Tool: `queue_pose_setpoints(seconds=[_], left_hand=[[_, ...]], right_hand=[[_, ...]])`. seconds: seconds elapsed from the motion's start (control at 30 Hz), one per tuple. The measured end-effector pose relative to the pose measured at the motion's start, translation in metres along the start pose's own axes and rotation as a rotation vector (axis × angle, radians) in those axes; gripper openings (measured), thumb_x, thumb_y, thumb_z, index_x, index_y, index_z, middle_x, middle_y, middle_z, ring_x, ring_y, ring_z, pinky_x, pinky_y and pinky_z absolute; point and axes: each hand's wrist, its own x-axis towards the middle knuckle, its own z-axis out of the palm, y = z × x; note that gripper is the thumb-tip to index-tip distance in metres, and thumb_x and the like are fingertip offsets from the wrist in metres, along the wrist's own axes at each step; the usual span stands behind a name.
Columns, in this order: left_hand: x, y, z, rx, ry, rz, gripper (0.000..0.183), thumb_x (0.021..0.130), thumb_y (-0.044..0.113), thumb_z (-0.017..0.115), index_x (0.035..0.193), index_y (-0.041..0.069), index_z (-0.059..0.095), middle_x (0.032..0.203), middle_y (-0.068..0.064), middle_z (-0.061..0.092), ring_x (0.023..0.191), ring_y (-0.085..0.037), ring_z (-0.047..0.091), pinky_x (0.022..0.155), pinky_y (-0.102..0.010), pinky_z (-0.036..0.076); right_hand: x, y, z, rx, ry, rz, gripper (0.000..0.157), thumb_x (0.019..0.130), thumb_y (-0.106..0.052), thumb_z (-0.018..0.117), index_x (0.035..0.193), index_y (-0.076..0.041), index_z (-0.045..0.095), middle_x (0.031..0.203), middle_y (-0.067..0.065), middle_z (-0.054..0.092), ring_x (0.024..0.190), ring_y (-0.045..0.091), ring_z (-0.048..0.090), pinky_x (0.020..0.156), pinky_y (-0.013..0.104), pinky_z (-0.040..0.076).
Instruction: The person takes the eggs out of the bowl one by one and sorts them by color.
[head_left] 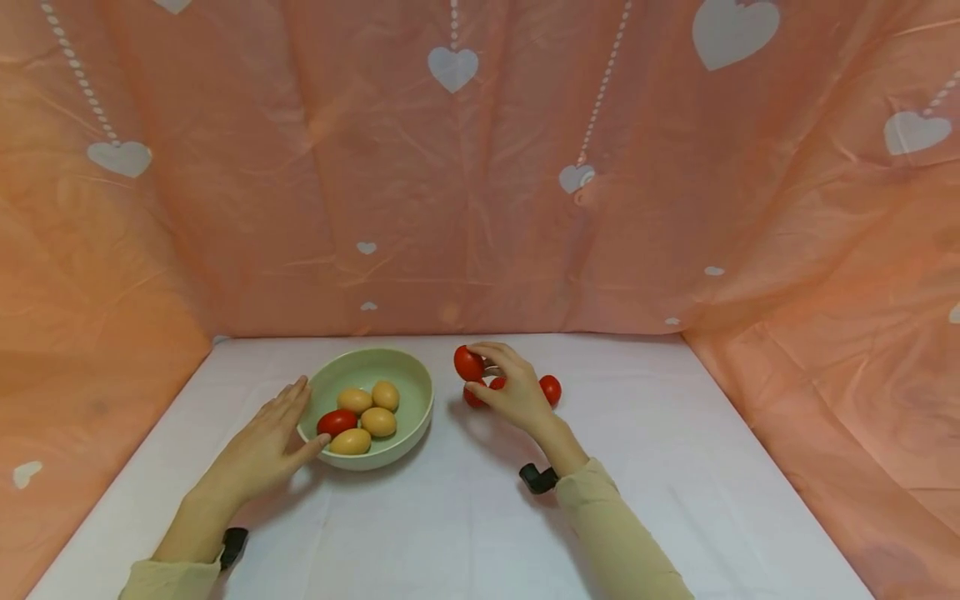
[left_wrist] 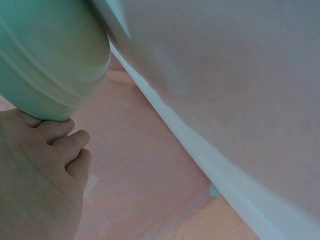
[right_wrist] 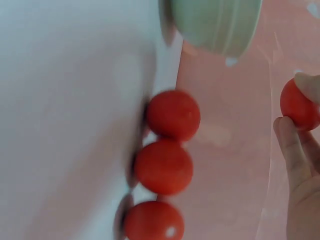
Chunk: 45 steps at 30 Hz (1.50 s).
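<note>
A pale green bowl (head_left: 411, 450) holds several tan-yellow egg-shaped pieces (head_left: 378, 422) and one red egg-shaped piece (head_left: 337, 422). My left hand (head_left: 262, 442) rests against the bowl's left side, its fingers fairly straight and the thumb at the near rim. From below, the left wrist view shows its fingertips touching the bowl's outside (left_wrist: 55, 55). To the bowl's right, my right hand (head_left: 513, 392) pinches a smooth red egg-shaped piece (right_wrist: 299, 105) between thumb and fingers, above the table. Several similar red pieces (right_wrist: 164, 167) lie under and beside that hand, partly hidden by it in the head view.
A white cloth (head_left: 420, 533) covers the table. Peach-coloured curtains (head_left: 465, 183) with white hearts hang behind it and at both sides. A black wrist camera (head_left: 538, 478) sits at the right wrist and another (head_left: 233, 547) at the left.
</note>
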Motion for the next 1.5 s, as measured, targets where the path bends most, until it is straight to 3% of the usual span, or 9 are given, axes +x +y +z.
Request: queue_pose_setpoints(seconds=[0.37, 0.73, 0.9, 1.1, 1.23, 1.5], left_hand=[[0.0, 0.0, -0.001, 0.012, 0.009, 0.01, 0.091, 0.1, 0.049, 0.066, 0.158, -0.011, 0.03, 0.166, -0.03, 0.027, 0.15, -0.052, 0.029, 0.125, -0.06, 0.022], [-0.002, -0.001, 0.001, 0.004, 0.011, 0.015, 0.092, 0.1, 0.05, 0.064, 0.157, -0.012, 0.029, 0.166, -0.03, 0.025, 0.15, -0.053, 0.027, 0.127, -0.059, 0.018], [-0.001, -0.001, 0.001, 0.003, 0.02, 0.026, 0.091, 0.101, 0.049, 0.065, 0.157, -0.012, 0.029, 0.166, -0.031, 0.025, 0.149, -0.053, 0.028, 0.125, -0.061, 0.02], [-0.002, 0.0, 0.0, -0.001, 0.023, 0.023, 0.09, 0.101, 0.049, 0.064, 0.158, -0.012, 0.029, 0.166, -0.031, 0.025, 0.15, -0.053, 0.028, 0.13, -0.053, 0.011], [-0.002, 0.0, -0.001, 0.001, 0.03, 0.027, 0.089, 0.1, 0.048, 0.065, 0.156, -0.013, 0.032, 0.165, -0.032, 0.027, 0.149, -0.054, 0.029, 0.129, -0.054, 0.014], [-0.001, 0.0, 0.0, -0.002, 0.018, 0.026, 0.09, 0.101, 0.048, 0.064, 0.156, -0.014, 0.03, 0.166, -0.032, 0.025, 0.15, -0.053, 0.027, 0.13, -0.051, 0.007]], right_hand=[[-0.022, 0.014, -0.042, -0.057, 0.085, 0.043, 0.058, 0.078, 0.011, 0.085, 0.132, 0.003, 0.066, 0.129, 0.02, 0.065, 0.103, 0.036, 0.07, 0.086, 0.044, 0.063], [-0.04, 0.028, -0.075, -0.098, 0.16, 0.148, 0.056, 0.079, 0.012, 0.084, 0.131, 0.003, 0.067, 0.124, 0.023, 0.065, 0.1, 0.038, 0.071, 0.085, 0.049, 0.063], [-0.042, 0.032, -0.089, -0.101, 0.196, 0.253, 0.056, 0.08, 0.009, 0.085, 0.132, 0.002, 0.066, 0.125, 0.022, 0.065, 0.103, 0.039, 0.07, 0.088, 0.047, 0.062], [-0.046, 0.037, -0.104, -0.133, 0.164, 0.4, 0.058, 0.082, 0.003, 0.086, 0.136, -0.001, 0.064, 0.129, 0.02, 0.063, 0.108, 0.038, 0.069, 0.094, 0.046, 0.061], [-0.052, 0.041, -0.114, -0.143, 0.134, 0.483, 0.058, 0.084, -0.001, 0.086, 0.137, -0.002, 0.063, 0.131, 0.02, 0.062, 0.11, 0.038, 0.069, 0.096, 0.048, 0.06], [-0.06, 0.049, -0.125, -0.245, 0.066, 0.547, 0.056, 0.085, -0.005, 0.085, 0.136, 0.0, 0.063, 0.133, 0.024, 0.065, 0.105, 0.041, 0.07, 0.094, 0.052, 0.06]])
